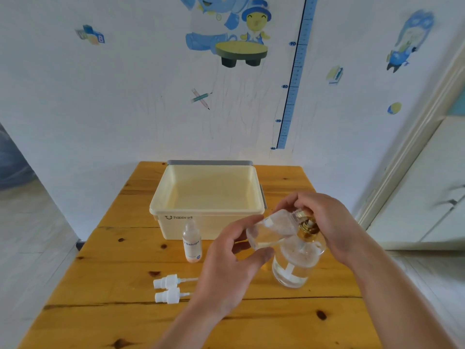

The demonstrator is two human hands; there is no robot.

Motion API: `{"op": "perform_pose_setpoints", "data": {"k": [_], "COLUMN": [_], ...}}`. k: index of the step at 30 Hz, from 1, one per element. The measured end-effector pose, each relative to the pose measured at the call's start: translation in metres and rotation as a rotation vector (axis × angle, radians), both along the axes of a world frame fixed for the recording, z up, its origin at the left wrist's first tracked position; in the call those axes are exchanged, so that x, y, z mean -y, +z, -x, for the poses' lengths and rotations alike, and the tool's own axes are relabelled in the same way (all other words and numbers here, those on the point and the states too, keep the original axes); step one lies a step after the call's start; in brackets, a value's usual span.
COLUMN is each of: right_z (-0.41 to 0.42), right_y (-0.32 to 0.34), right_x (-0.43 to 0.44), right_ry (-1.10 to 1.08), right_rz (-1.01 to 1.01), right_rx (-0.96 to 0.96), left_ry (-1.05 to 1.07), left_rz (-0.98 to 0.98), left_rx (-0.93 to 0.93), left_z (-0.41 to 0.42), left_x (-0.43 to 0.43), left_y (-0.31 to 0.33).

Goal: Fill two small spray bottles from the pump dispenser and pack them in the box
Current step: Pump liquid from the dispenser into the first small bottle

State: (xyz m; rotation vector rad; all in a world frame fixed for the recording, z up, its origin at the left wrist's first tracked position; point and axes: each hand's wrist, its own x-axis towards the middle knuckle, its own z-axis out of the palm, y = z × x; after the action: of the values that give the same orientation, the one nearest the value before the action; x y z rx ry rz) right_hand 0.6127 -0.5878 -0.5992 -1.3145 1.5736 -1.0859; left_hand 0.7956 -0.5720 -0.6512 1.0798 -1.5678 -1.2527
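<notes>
My left hand [226,268] grips a small clear spray bottle [270,229], tilted with its open neck against the gold pump head [307,226] of the clear glass dispenser [297,263]. My right hand [324,220] curls over that pump head from above. A second small bottle [192,241] with a printed label stands upright and capless in front of the cream plastic box [176,197]. Two white spray caps [167,288] with dip tubes lie side by side on the table, left of my left wrist.
The wooden table [100,311] stands against a white wall with stickers. The box sits at the table's back middle with no contents visible inside. Floor drops off to the left; a white door and cabinet stand to the right.
</notes>
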Motion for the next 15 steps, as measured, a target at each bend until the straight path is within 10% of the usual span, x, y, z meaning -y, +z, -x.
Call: {"op": "perform_pose_setpoints", "data": {"k": [15], "right_z": [-0.0002], "right_y": [-0.0086], "right_x": [0.002], "right_ry": [-0.069], "right_rz": [0.048], "right_rx": [-0.077], "left_ry": [0.011], "left_rz": [-0.012], "left_rx": [0.007], "left_z": [-0.0003], "left_x": [-0.0002], "left_y": [-0.0017]}}
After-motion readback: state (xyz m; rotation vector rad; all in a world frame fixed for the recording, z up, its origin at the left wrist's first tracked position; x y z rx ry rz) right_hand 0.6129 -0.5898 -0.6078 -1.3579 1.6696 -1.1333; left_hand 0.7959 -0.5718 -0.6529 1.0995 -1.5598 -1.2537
